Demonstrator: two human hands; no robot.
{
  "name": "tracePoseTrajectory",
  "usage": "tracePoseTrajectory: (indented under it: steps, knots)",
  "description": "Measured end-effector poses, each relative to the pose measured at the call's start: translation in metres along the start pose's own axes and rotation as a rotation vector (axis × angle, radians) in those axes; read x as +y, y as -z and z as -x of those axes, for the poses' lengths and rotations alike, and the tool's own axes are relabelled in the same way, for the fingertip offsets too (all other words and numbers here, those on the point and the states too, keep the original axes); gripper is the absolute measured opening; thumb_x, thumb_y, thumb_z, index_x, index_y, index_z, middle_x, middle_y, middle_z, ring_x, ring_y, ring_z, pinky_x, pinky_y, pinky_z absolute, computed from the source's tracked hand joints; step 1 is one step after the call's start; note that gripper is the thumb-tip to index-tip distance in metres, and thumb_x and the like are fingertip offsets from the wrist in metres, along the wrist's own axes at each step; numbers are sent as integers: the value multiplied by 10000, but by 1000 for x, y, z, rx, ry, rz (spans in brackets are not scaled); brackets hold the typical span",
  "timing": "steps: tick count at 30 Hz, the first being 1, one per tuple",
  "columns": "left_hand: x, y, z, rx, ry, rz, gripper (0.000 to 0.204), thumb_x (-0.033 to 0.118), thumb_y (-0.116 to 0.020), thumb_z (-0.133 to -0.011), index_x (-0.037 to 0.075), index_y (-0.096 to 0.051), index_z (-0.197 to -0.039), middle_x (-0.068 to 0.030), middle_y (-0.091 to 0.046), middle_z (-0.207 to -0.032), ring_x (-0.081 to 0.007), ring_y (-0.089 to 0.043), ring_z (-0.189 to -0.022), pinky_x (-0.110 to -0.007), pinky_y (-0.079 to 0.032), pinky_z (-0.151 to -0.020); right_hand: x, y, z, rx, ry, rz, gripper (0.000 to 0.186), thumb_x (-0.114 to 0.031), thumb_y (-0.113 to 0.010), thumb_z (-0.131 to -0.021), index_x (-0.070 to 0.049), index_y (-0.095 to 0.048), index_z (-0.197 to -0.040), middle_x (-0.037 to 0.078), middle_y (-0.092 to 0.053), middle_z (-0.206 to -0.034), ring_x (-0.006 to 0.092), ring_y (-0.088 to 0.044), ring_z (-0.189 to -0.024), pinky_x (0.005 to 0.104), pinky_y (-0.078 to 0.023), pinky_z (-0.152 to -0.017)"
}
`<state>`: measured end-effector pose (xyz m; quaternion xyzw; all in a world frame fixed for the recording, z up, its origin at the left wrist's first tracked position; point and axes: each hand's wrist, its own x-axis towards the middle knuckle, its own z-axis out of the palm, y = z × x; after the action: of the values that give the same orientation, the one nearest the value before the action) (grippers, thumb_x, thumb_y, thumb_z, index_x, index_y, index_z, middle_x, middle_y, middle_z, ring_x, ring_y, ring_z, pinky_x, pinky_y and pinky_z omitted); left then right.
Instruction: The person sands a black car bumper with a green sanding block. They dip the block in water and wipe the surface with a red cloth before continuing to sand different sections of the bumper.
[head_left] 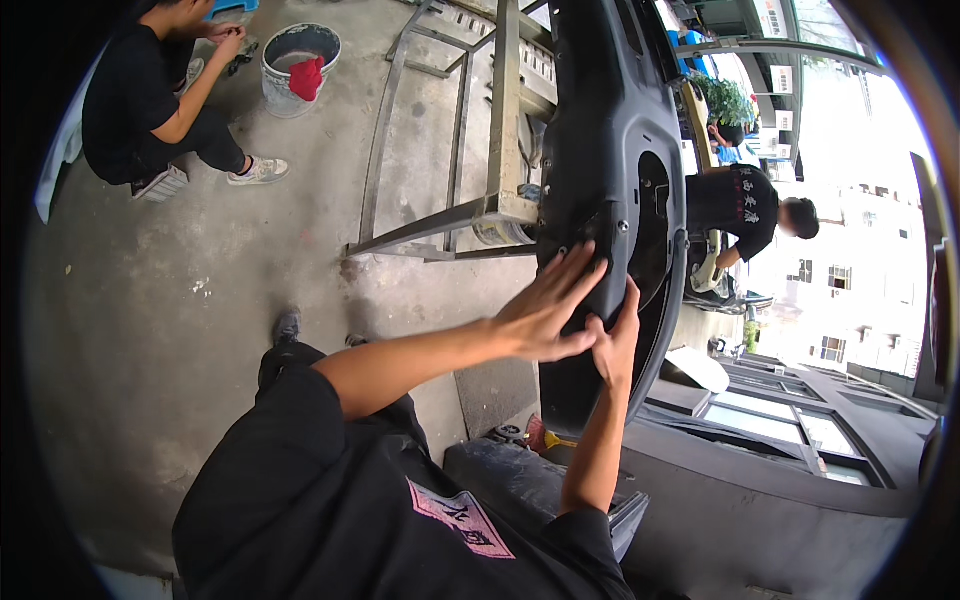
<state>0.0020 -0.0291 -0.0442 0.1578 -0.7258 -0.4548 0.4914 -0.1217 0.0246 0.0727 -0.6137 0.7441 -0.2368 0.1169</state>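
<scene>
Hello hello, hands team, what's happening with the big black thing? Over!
Bare left hand, fingers spread, on long curved black panel. Bare right hand there too, grip unclear. Maybe in the way: beige-and-grey metal frame beside panel.

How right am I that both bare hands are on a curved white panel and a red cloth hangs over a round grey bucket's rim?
Not quite: the head view shows the left hand and right hand on a curved black panel, not white. The rest holds.
</scene>
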Motion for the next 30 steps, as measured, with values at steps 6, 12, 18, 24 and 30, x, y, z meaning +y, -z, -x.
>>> tracePoseTrajectory:
  steps: [6,12,18,24,30]
  knots:
    - [-5,24,-43,95,-37,91,925,464,-560,-929,13,-146,-1622,-321,-113,-1656,-456,-122,-1547,-574,-119,-1249,-1,-2,-1,-14,-46,10,713,-101,-604,-752,44,-431,-1429,248,-643,-1199,319,-654,-1103,381,-496,-983]
    - [-1,28,-47,79,29,230,950,456,-565,-924,-32,-127,-1612,-347,-83,-1649,-463,-100,-1549,-553,-91,-1254,7,-1,-2,-6,-16,33,776,-138,-607,-716,36,-418,-1448,254,-638,-1213,330,-654,-1112,387,-505,-970]
    - [11,-3,-12,42,55,204,981,403,-579,-903,-73,-79,-1600,-359,-54,-1646,-489,-78,-1542,-573,-92,-1248,6,1,2,16,22,35,738,-108,-611,-747,29,-426,-1448,261,-645,-1212,340,-659,-1123,394,-501,-993]
    - [27,-20,-9,130,151,130,1025,446,-581,-913,-113,-39,-1580,-420,-41,-1610,-541,-59,-1525,-579,-93,-1242,5,-1,0,8,-31,40,734,-180,-646,-751,37,-443,-1422,241,-653,-1196,322,-661,-1083,385,-508,-959]
    - [32,-8,-44,227,339,101,1066,496,-578,-919,-162,-26,-1551,-465,-27,-1580,-582,-87,-1498,-577,-115,-1241,9,-2,1,-20,39,-42,710,-182,-684,-812,34,-430,-1439,251,-653,-1227,311,-655,-1136,373,-499,-978]
